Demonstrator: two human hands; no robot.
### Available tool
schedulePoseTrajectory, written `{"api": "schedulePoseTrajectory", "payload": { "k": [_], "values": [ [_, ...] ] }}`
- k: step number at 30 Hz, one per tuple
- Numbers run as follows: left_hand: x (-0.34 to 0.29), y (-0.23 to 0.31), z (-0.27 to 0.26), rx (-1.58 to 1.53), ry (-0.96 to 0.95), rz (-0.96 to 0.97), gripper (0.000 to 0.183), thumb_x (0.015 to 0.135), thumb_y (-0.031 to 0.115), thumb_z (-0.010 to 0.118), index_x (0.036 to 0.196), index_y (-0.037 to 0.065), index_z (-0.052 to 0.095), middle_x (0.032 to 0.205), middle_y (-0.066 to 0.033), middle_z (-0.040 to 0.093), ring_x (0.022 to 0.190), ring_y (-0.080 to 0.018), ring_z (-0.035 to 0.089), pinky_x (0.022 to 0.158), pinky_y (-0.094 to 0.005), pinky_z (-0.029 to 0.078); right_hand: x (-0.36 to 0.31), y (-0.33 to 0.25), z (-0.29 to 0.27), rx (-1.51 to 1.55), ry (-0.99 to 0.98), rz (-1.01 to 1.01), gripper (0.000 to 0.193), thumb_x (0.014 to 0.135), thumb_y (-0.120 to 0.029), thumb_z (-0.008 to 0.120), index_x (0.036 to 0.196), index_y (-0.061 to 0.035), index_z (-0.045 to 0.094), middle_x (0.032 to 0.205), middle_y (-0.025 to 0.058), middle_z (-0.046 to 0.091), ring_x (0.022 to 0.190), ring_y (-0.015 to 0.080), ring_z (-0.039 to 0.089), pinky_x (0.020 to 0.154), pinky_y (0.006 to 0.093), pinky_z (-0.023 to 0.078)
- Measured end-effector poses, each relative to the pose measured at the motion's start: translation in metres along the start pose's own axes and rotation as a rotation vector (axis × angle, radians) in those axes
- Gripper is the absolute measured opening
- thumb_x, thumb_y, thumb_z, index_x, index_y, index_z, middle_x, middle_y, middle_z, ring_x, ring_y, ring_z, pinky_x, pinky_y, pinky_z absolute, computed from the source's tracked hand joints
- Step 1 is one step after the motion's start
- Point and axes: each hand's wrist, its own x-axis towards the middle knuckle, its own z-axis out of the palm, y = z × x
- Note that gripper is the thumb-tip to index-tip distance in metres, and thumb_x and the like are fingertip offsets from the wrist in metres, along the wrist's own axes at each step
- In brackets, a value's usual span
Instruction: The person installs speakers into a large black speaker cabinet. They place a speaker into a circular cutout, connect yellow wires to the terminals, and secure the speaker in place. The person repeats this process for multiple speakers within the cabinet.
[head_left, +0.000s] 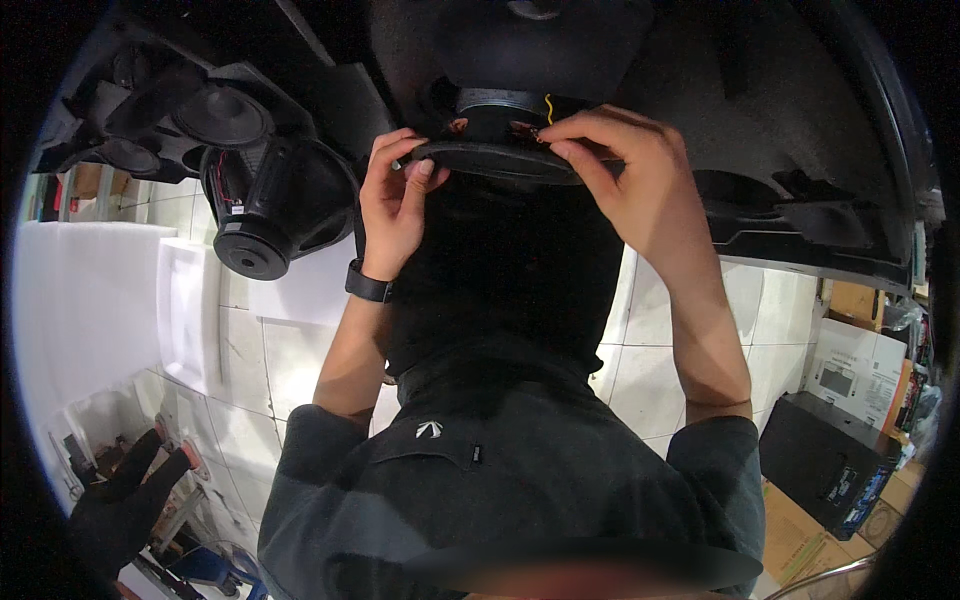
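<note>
Speaker driver (492,158), black, round-rimmed, head view: at the far middle of the scene, held up between the person's two hands, beneath a large black casing (770,90) that fills the far right. Left hand (397,205): thumb on the near face of the rim, fingers bent behind it, gripping its left end; black wristwatch (369,283) on that wrist. Right hand (635,165): thumb and forefinger pressed together at the driver's right end, pinching the lower tip of a thin yellow wire (549,108); exact contact there too small to tell. Far left: a larger black speaker (262,205), magnet toward the near side, a red wire inside its frame; a round black cone (222,113) just beyond it. Left: white foam slab (95,290), on pale floor tiles (240,350). Near left: another person's dark-trousered legs (130,490). Right: white printed carton (857,368), black box (825,460) touching it, brown cardboard (795,525) just beside.
</note>
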Motion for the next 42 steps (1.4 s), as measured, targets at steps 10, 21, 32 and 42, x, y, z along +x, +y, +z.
{"api": "schedulePoseTrajectory", "payload": {
  "k": [10,21,32,42],
  "values": [
    [0.003,0.002,-0.001,-0.040,-0.017,0.024,0.026,0.099,-0.003,0.058,0.125,0.000,0.058,0.134,-0.0094,0.047,0.114,-0.0183,0.063,0.096,-0.0346,0.060,0.012,0.014,-0.006,-0.300,-0.039,-0.271,0.012,0.088,-0.017,0.079,0.098,-0.0096,0.079,0.096,0.0107,0.077,0.077,0.0221,0.076,0.066,0.0274,0.060],
    [0.003,-0.002,-0.002,-0.062,-0.020,0.031,0.025,0.100,-0.003,0.058,0.124,-0.001,0.059,0.132,-0.0101,0.049,0.113,-0.0193,0.065,0.095,-0.0317,0.060,0.011,0.027,-0.003,-0.386,-0.146,-0.369,0.015,0.092,-0.014,0.074,0.105,-0.0082,0.072,0.098,0.0083,0.072,0.078,0.0223,0.075,0.064,0.0282,0.060],
    [0.002,-0.002,-0.001,-0.066,-0.005,0.035,0.025,0.100,-0.003,0.056,0.125,-0.001,0.060,0.133,-0.0096,0.049,0.114,-0.0202,0.065,0.095,-0.0313,0.060,0.015,0.035,-0.003,-0.336,-0.141,-0.412,0.013,0.091,-0.012,0.075,0.103,-0.0067,0.070,0.094,0.0088,0.070,0.077,0.0229,0.074,0.063,0.0296,0.059],
    [0.000,-0.006,0.000,-0.083,0.009,0.042,0.024,0.100,-0.003,0.056,0.124,-0.001,0.061,0.132,-0.0089,0.049,0.114,-0.0190,0.065,0.096,-0.0310,0.059,0.005,0.032,-0.005,-0.312,-0.067,-0.404,0.017,0.086,-0.011,0.080,0.102,-0.0100,0.076,0.092,0.0058,0.073,0.075,0.0150,0.073,0.058,0.0249,0.057]
  ]
}}
